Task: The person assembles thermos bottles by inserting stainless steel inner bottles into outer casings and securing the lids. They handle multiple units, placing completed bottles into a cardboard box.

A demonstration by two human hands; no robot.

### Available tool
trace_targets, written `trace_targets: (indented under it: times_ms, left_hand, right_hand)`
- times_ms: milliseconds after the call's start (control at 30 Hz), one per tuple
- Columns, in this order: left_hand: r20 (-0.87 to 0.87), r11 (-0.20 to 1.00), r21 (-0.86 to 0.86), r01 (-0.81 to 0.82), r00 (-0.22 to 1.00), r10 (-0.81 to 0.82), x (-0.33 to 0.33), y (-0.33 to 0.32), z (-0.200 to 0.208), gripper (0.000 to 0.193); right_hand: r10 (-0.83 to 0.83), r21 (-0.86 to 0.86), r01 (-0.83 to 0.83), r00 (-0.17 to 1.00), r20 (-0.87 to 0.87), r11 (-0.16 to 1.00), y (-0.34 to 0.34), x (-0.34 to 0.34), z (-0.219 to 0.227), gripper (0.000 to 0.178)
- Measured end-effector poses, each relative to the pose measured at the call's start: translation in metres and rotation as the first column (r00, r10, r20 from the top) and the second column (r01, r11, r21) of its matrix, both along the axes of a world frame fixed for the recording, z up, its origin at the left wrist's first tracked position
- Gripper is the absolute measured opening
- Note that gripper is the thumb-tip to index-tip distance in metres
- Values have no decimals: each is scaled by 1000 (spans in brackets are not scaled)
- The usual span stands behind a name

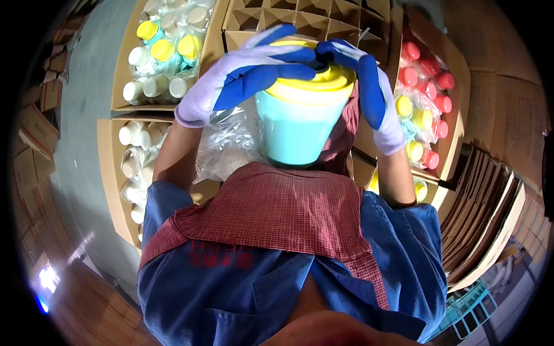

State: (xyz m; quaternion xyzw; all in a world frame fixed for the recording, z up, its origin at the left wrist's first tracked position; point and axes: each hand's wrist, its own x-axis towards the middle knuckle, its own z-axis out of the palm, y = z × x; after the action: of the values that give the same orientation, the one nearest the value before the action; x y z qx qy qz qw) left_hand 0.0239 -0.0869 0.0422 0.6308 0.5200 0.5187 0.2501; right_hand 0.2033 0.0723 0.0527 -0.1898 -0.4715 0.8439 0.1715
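A turquoise cup (297, 130) with a wide yellow lid (314, 89) is held up in front of my chest. My left hand (245, 72), in a lilac glove with blue coating, has its fingers laid across the left part of the lid. From the other side my right hand (366, 81), gloved alike, grips the lid's right edge, its fingertips bent over the top. A dark piece between the fingers on the lid is too hidden to make out. The lid sits on the cup's mouth, partly covered by the gloves.
Ahead is a carton with cardboard dividers (311, 23). Cartons on the left hold bagged bottles with white and yellow caps (164, 52); a right carton holds red bottles (427, 86). Clear plastic film (228, 141) lies left of the cup. Flattened cardboard (482, 213) stands at right.
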Motion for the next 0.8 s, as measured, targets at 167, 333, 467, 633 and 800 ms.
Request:
trace_targets:
  times_ms: [167,333,467,633,800]
  left_hand:
    - [-580,985,-9,-172,804,135,63,49,57,39]
    - [-475,994,62,-88,873,107,21,16,18,32]
    - [-243,983,40,-181,952,185,22,19,19,34]
    - [-838,922,297,-250,394,377,74,40,53,37]
    - [-131,977,201,68,991,-42,11,12,10,26]
  right_hand:
    - [315,-283,-331,943,-104,900,58,-29,-32,77]
    - [138,327,-145,989,44,934,25,5,-16,48]
    - [257,280,-263,965,59,923,48,-13,-10,58]
    - [198,-254,-287,924,-326,924,27,-24,-34,61]
    - [118,725,-197,980,160,660,17,2,3,57]
